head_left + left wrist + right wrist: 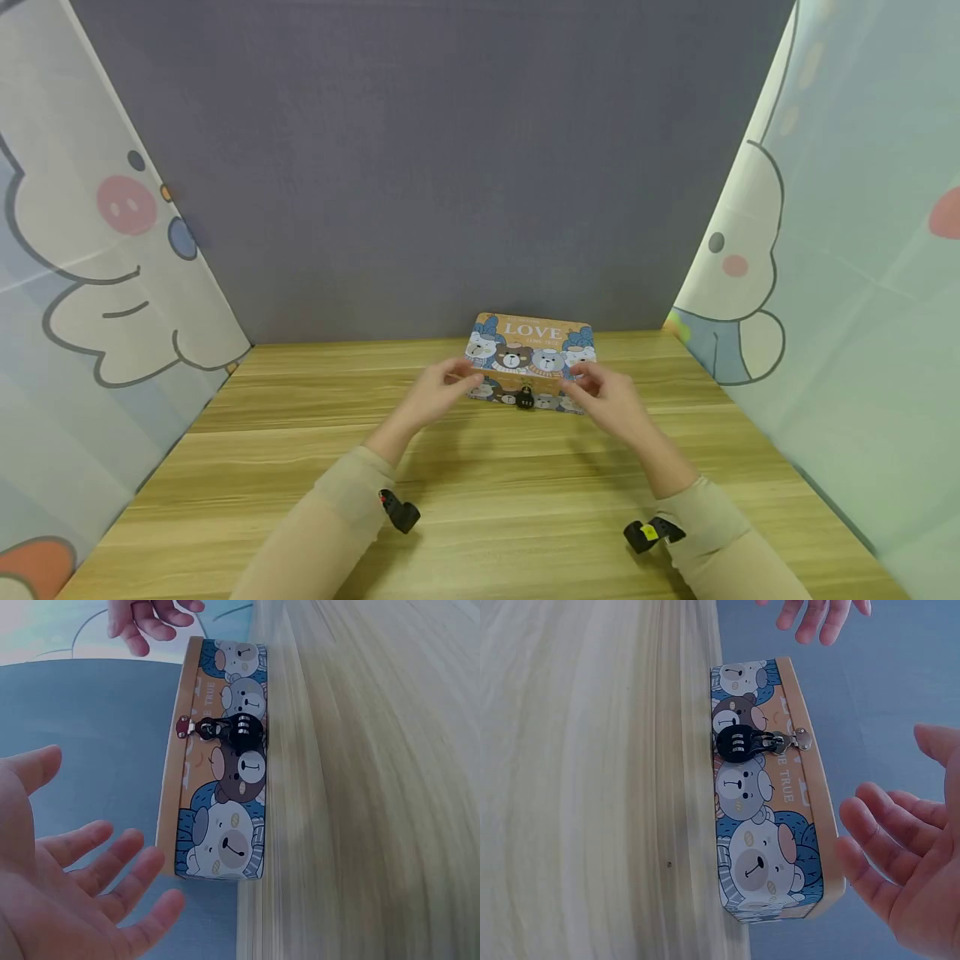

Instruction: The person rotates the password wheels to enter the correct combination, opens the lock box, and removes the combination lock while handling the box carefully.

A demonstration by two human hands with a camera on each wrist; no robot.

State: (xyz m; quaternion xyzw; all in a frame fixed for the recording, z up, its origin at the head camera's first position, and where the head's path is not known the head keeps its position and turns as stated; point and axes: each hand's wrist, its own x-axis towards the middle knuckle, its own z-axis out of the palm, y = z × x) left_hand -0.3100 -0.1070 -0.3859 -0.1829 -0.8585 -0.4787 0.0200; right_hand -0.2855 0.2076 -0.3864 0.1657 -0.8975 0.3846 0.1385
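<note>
A closed tin box (528, 343) with bears and the word LOVE on its lid stands near the back of the table. On its front hangs a black combination padlock (737, 743), fastened through a metal clasp (184, 727). My left hand (435, 393) is at the box's left end, fingers spread and slightly bent. At the right end is my right hand (611, 402), its fingers also loosely bent. Both palms face the box and neither hand grips it. Whether any fingertips touch the box, I cannot tell.
The box stands on a wood-grain table (495, 508), close to a dark grey back panel (450, 167). Cartoon-printed curtains, one on the left (82, 275) and one on the right (840, 250), flank the table. Each sleeve carries a small black wrist camera (401, 512).
</note>
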